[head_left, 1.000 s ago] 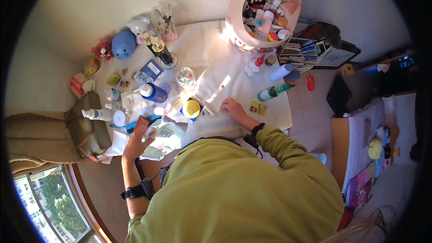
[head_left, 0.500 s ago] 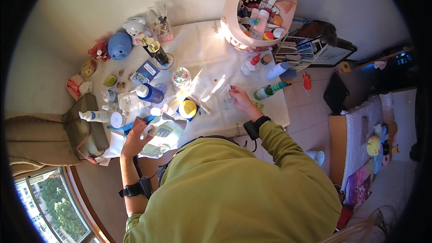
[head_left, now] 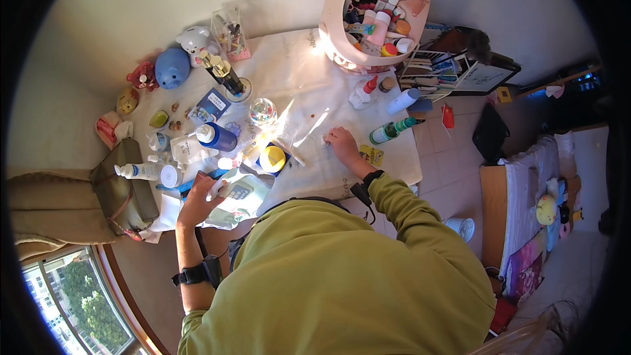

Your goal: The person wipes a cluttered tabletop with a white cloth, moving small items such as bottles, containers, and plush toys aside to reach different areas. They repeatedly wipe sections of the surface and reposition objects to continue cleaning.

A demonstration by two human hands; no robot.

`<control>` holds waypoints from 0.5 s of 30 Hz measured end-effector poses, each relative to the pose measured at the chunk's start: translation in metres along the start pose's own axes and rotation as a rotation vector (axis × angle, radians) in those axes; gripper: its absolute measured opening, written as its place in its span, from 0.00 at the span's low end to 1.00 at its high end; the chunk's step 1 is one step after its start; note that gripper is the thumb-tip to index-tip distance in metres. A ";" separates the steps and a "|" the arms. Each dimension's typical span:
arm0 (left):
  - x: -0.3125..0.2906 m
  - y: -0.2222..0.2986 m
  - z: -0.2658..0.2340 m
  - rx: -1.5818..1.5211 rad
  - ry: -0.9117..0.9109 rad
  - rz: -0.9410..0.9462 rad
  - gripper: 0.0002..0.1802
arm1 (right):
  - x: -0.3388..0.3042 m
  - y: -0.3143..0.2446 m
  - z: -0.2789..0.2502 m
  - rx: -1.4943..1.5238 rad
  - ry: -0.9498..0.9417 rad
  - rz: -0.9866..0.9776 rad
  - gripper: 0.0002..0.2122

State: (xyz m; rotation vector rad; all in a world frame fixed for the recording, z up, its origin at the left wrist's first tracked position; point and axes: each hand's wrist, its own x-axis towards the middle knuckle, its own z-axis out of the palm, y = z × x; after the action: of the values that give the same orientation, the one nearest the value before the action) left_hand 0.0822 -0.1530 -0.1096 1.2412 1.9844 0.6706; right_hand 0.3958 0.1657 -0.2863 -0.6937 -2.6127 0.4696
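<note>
My right hand (head_left: 343,146) is closed, low over the cloth-covered table (head_left: 263,49). A scrap of white tissue (head_left: 325,139) shows at its fingertips, against the cloth. Beside the wrist lies a small yellow packet (head_left: 371,155). My left hand (head_left: 196,202) is at the near left edge, its fingers curled around a small white piece (head_left: 215,189) whose kind I cannot make out. Right against that hand lies a pale green, shiny pouch (head_left: 243,190). A round yellow-topped container (head_left: 272,158) sits beyond the pouch.
Blue pump bottle (head_left: 220,137), glass jar (head_left: 263,111) and dark gold-capped bottles (head_left: 227,77) crowd the left half. A green bottle (head_left: 389,130) and a red-capped bottle (head_left: 363,94) stand on the right. At the back is a pink bin (head_left: 332,33) of cosmetics.
My right hand has moved slightly left and down toward the cloth, the tissue with it, uncovering more of the yellow packet. The left hand has stayed in nearly the same place.
</note>
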 end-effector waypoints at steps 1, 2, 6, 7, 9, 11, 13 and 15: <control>0.000 0.000 0.000 0.003 0.016 0.025 0.21 | -0.003 -0.004 -0.001 -0.004 -0.041 -0.004 0.10; -0.001 0.001 0.000 -0.006 0.027 0.038 0.21 | -0.005 -0.007 -0.001 0.013 0.012 -0.035 0.10; -0.004 0.003 -0.002 -0.020 0.010 -0.005 0.22 | -0.007 -0.013 0.001 -0.006 0.074 -0.047 0.11; -0.005 0.004 -0.001 -0.008 0.012 -0.002 0.22 | -0.005 -0.013 0.001 -0.019 0.065 -0.021 0.12; -0.006 0.006 -0.003 -0.020 -0.003 -0.041 0.22 | 0.001 -0.011 0.001 -0.027 -0.025 -0.043 0.11; -0.008 0.008 -0.004 0.012 0.033 -0.005 0.22 | 0.010 -0.009 0.001 0.059 -0.036 -0.006 0.09; -0.010 0.009 -0.004 0.024 0.044 0.000 0.22 | 0.019 -0.008 0.002 0.244 -0.018 0.073 0.08; -0.012 0.009 -0.004 0.027 0.025 -0.056 0.22 | 0.030 -0.006 0.006 0.261 0.088 0.129 0.08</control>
State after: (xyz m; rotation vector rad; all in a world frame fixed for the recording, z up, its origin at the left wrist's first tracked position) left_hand 0.0880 -0.1603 -0.0972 1.1936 2.0477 0.6365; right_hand 0.3669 0.1748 -0.2807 -0.7775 -2.3766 0.7837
